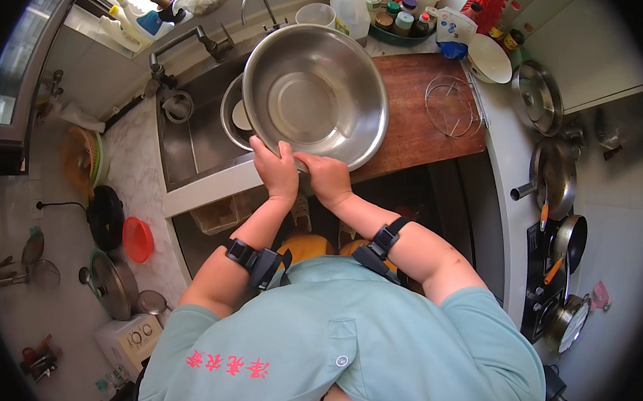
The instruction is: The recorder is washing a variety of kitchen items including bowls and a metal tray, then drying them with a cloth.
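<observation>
Both hands grip the near rim of a large stainless steel basin, tilted so that its inside faces me. My left hand holds the rim at the lower left, its fingers hidden behind the metal. Close beside it, my right hand has the rim, with the index finger pointing left along it. The basin overlaps the sink and a reddish-brown wooden board. Partly hidden behind its left side, a metal bowl in the sink holds a white round thing.
A faucet stands behind the sink. A wire rack rests on the board. Behind are a plastic jug and a tray of bottles. A white bowl, a lid and pans line the right counter; a red plastic bowl sits left.
</observation>
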### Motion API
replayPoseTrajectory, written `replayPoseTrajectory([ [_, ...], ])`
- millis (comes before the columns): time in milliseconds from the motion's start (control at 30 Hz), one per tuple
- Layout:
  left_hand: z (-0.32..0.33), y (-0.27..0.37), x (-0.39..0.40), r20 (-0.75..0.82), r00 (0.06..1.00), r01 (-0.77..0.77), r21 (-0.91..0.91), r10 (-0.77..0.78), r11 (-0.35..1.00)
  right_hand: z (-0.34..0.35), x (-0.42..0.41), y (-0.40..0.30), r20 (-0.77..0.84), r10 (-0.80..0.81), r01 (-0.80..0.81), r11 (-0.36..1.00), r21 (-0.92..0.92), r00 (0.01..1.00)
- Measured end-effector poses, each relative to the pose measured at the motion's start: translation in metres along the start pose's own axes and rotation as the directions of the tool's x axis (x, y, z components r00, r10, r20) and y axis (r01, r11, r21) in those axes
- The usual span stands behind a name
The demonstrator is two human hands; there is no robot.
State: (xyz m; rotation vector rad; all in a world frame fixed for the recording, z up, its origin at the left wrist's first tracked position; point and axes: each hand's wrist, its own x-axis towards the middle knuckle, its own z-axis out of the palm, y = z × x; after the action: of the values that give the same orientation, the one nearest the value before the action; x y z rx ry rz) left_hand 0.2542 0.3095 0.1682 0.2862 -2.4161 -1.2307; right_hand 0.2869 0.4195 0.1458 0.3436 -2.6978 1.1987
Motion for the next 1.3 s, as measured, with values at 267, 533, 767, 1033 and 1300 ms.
replayPoseTrajectory([
  [267,-0.004,-0.027,0.043,-0.028,0.999,-0.038,-0.226,0.033,0.973,-0.040,0.021,0.042,0.608,-0.085,-0.062,0.974,0.217,0.789],
  [533,-0.010,-0.026,0.081,0.125,0.987,-0.086,-0.137,0.103,0.987,-0.079,0.098,0.142,0.796,-0.052,0.476,0.824,-0.307,0.603],
  [767,-0.006,-0.014,0.099,0.166,0.982,-0.076,-0.060,0.085,0.995,-0.008,0.116,0.146,0.176,0.197,-0.066,0.825,-0.561,0.965],
  [1033,0.000,0.001,0.106,0.151,0.988,-0.027,0.002,0.026,1.000,0.020,0.111,0.087,0.793,0.499,-0.934,0.121,0.338,0.351],
  [1300,0.003,-0.002,0.110,0.166,0.986,0.025,0.028,-0.029,0.999,0.010,0.102,0.008,0.448,0.017,-0.286,0.792,0.539,0.894],
])
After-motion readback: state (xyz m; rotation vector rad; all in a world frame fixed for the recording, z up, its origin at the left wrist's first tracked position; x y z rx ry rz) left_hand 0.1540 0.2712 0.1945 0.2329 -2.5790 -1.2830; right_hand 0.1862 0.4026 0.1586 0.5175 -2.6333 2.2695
